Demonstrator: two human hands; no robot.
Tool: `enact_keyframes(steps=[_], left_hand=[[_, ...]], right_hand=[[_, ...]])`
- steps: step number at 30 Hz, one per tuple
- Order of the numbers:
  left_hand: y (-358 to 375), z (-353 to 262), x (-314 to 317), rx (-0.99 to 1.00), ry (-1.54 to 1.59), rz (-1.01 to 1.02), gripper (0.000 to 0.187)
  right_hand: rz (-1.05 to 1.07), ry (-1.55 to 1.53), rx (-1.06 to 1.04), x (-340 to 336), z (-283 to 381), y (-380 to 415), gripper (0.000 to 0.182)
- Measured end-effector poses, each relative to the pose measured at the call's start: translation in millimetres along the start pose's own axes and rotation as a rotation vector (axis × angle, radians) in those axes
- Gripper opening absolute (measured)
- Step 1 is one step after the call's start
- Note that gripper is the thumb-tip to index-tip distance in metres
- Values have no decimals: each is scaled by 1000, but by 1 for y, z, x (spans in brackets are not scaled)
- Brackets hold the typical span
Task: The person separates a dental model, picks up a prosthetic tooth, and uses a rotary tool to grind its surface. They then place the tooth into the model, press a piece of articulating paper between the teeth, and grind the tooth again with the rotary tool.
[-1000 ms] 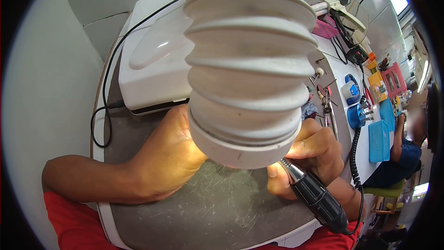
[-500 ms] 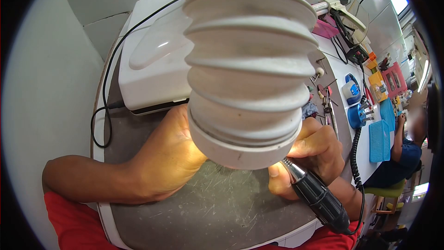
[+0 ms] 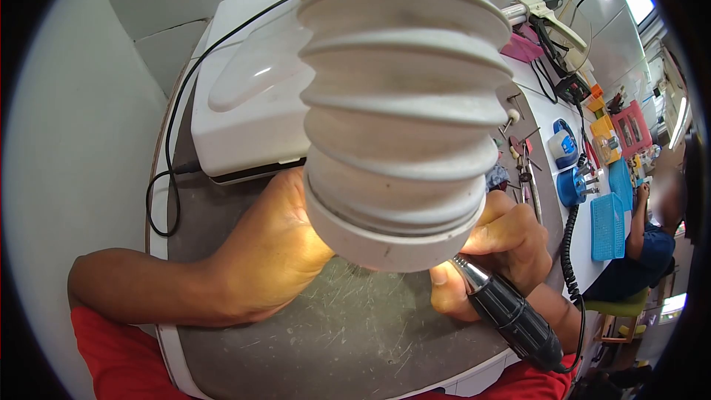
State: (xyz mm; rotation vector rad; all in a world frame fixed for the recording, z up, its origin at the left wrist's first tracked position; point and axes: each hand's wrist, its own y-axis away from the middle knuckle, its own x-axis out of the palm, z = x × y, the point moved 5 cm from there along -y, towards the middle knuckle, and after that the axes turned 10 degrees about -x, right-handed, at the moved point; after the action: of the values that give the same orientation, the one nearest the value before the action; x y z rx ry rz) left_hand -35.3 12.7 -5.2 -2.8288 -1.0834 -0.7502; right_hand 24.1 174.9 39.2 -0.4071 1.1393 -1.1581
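Note:
My right hand [image 3: 507,248] grips a black rotary handpiece [image 3: 515,322] near its silver nose, and a cord leaves its rear end. The tip of the handpiece is hidden behind a thick white corrugated hose [image 3: 404,133] that hangs in front of both hands. My left hand [image 3: 285,252] rests at the left of the hose mouth, lit by bright light. Its fingers are out of sight behind the hose, so what they hold cannot be seen. Under both hands lies a scratched grey work surface [image 3: 355,333].
A white machine housing [image 3: 244,130] stands at the back left with a black cable [image 3: 174,104]. Small rotary bits [image 3: 522,152] lie right of the hose. Beyond are a blue basket [image 3: 607,226], a blue holder [image 3: 572,185], a coiled cord [image 3: 569,252] and another seated person [image 3: 648,255].
The hose appears a few pixels further right in the view. Both hands and the handpiece keep practically the same position.

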Motion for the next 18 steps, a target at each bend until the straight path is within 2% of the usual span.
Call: enact_keyframes(steps=[2,4,14,16,18], left_hand=[[-1,1,3,19,46,60,20],[-5,12,-1,24,35,-39,20],[-6,14,-3,27,58,-19,21],[-4,8,-4,-48,-89,-67,21],[-1,4,-1,-68,-51,-71,21]], right_hand=[[18,24,6,0,1,0,34],[-38,-68,26,-1,-1,4,31],[-57,-60,8,0,-4,4,30],[-37,-77,-20,0,-4,1,30],[-38,-76,-35,0,-5,0,30]])
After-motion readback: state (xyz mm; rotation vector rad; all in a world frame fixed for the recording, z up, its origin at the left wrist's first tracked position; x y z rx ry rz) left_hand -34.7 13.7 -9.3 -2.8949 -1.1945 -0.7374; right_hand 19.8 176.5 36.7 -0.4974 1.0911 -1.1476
